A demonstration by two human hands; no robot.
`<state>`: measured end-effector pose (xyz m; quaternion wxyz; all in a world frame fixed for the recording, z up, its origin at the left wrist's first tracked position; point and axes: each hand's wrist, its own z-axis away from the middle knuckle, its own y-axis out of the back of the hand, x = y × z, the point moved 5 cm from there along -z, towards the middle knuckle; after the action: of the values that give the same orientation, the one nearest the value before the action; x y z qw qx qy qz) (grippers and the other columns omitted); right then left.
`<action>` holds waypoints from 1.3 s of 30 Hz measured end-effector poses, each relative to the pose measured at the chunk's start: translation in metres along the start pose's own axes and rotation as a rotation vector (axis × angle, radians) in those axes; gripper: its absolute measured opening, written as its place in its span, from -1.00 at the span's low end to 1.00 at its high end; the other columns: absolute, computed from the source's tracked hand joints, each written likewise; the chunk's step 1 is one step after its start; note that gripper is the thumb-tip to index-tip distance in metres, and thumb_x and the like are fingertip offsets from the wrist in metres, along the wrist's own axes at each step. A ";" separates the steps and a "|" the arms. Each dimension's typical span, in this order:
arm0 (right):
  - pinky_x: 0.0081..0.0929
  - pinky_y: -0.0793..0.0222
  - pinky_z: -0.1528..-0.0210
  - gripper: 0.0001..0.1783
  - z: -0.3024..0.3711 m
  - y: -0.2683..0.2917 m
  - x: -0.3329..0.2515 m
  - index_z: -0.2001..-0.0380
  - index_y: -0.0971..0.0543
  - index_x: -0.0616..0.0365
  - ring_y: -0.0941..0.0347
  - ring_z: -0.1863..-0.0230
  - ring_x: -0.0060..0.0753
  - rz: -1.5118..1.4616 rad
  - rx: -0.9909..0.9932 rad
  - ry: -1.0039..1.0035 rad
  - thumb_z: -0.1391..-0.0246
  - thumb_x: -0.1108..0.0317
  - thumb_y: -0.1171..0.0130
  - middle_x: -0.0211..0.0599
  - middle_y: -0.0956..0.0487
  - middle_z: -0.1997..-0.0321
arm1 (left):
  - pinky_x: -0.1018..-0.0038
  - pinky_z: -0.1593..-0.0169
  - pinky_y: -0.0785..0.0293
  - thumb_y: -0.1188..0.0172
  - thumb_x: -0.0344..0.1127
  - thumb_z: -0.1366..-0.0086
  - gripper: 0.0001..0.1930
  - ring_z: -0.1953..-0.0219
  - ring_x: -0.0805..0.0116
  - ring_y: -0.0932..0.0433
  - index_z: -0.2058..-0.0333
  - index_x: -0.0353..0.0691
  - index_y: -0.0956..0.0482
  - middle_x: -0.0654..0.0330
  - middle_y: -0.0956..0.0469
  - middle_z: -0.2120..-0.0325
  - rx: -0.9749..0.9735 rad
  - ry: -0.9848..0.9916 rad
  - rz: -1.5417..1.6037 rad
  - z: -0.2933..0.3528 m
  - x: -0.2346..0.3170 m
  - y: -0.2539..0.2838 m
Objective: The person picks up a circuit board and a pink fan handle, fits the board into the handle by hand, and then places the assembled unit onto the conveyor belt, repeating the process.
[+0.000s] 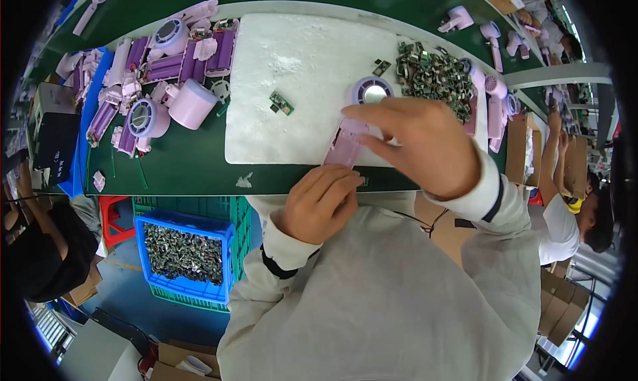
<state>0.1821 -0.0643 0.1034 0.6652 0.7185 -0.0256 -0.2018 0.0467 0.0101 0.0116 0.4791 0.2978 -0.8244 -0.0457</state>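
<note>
A lilac handheld fan lies over the white board (266, 135), its round head (372, 90) on the far side and its handle (343, 147) pointing toward me. My left hand (322, 203) is closed around the handle's near end at the table edge. From the right, my right hand (422, 142) reaches across the fan. Its thumb and forefinger grip the handle's upper part, just below the head; whether something small is between them is hidden. A small green circuit board (282, 102) rests left of the fan, and another circuit board (381, 67) sits beyond its head.
A heap of circuit boards (435, 79) covers the white board's right side. Lilac fan parts (193, 103) crowd the green table at left, beside a blue bin edge (90, 115). Below stands a blue crate (229, 248) of circuit boards. Other people sit on both sides.
</note>
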 end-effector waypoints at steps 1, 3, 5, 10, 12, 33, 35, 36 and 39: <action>-0.27 -0.52 0.28 -0.60 0.005 -0.010 -0.002 0.02 -0.63 0.03 -0.59 0.32 -0.09 -0.048 -0.082 -0.053 -0.01 0.37 -0.34 -0.22 -0.62 0.24 | 0.27 0.14 -0.59 -0.32 -0.68 0.04 -0.66 0.22 0.06 -0.65 0.22 -0.31 -0.61 0.07 -0.64 0.26 -0.008 -0.003 0.007 0.002 0.000 -0.001; -0.28 -0.52 0.30 -0.60 0.005 -0.028 0.001 0.02 -0.63 0.02 -0.59 0.34 -0.10 -0.070 -0.104 -0.008 -0.01 0.39 -0.33 -0.23 -0.62 0.28 | 0.28 0.14 -0.60 -0.32 -0.68 0.04 -0.66 0.23 0.07 -0.65 0.22 -0.31 -0.61 0.07 -0.65 0.27 -0.002 -0.014 0.009 0.005 0.002 -0.002; -0.30 -0.51 0.34 -0.60 0.004 -0.045 0.003 0.01 -0.64 0.01 -0.59 0.37 -0.13 -0.110 -0.153 0.104 -0.02 0.43 -0.31 -0.26 -0.63 0.37 | 0.28 0.15 -0.60 -0.32 -0.68 0.03 -0.66 0.23 0.08 -0.65 0.22 -0.31 -0.61 0.07 -0.65 0.27 0.003 -0.023 0.009 0.007 0.004 -0.003; -0.34 -0.51 0.37 -0.68 0.012 -0.051 0.000 0.08 -0.68 0.04 -0.59 0.40 -0.13 -0.097 0.017 0.195 -0.05 0.43 -0.33 -0.22 -0.63 0.37 | 0.30 0.16 -0.59 -0.31 -0.69 0.02 -0.67 0.24 0.07 -0.65 0.22 -0.31 -0.61 0.07 -0.65 0.28 0.009 -0.001 0.040 0.010 0.003 0.000; -0.37 -0.50 0.39 -0.77 0.015 -0.050 0.003 0.15 -0.69 0.08 -0.59 0.43 -0.17 -0.237 0.182 0.128 -0.07 0.41 -0.34 -0.21 -0.64 0.39 | 0.32 0.16 -0.59 -0.30 -0.70 -0.01 -0.68 0.25 0.07 -0.65 0.21 -0.31 -0.61 0.05 -0.64 0.27 0.005 0.016 0.070 0.010 0.001 0.000; -0.47 -0.40 0.48 -0.86 0.020 -0.061 0.013 0.23 -0.67 0.21 -0.51 0.57 -0.31 -0.663 0.189 -0.107 -0.21 0.37 -0.29 -0.19 -0.62 0.46 | 0.54 0.00 -0.56 -0.21 -0.61 -0.36 -0.71 0.13 0.40 -0.65 -0.04 -0.37 -0.61 0.09 -0.60 0.10 0.250 0.579 0.450 -0.005 -0.036 0.016; -0.46 -0.40 0.48 -0.86 0.021 -0.058 0.015 0.22 -0.67 0.21 -0.51 0.57 -0.30 -0.648 0.168 -0.087 -0.22 0.37 -0.27 -0.18 -0.62 0.46 | 0.50 -0.02 -0.57 -0.17 -0.62 -0.38 -0.70 0.10 0.36 -0.65 -0.06 -0.39 -0.60 0.04 -0.60 0.07 0.197 0.546 0.454 -0.008 -0.033 0.014; -0.46 -0.40 0.47 -0.86 0.021 -0.056 0.014 0.21 -0.66 0.21 -0.51 0.56 -0.29 -0.630 0.151 -0.068 -0.23 0.38 -0.26 -0.18 -0.61 0.46 | 0.49 -0.02 -0.57 -0.16 -0.62 -0.39 -0.70 0.08 0.34 -0.64 -0.08 -0.40 -0.59 0.01 -0.60 0.05 0.170 0.528 0.458 -0.008 -0.032 0.013; -0.45 -0.39 0.47 -0.85 0.022 -0.052 0.014 0.19 -0.65 0.21 -0.50 0.56 -0.28 -0.621 0.119 -0.039 -0.25 0.38 -0.25 -0.17 -0.60 0.46 | 0.46 -0.03 -0.59 -0.15 -0.63 -0.39 -0.71 0.07 0.32 -0.64 -0.06 -0.41 -0.59 -0.01 -0.59 0.03 0.154 0.487 0.550 -0.006 -0.035 0.014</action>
<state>0.1759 -0.0831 0.0488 0.5279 0.7257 0.1705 -0.4069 0.0577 0.0416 -0.0066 0.6319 0.1027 -0.7363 0.2190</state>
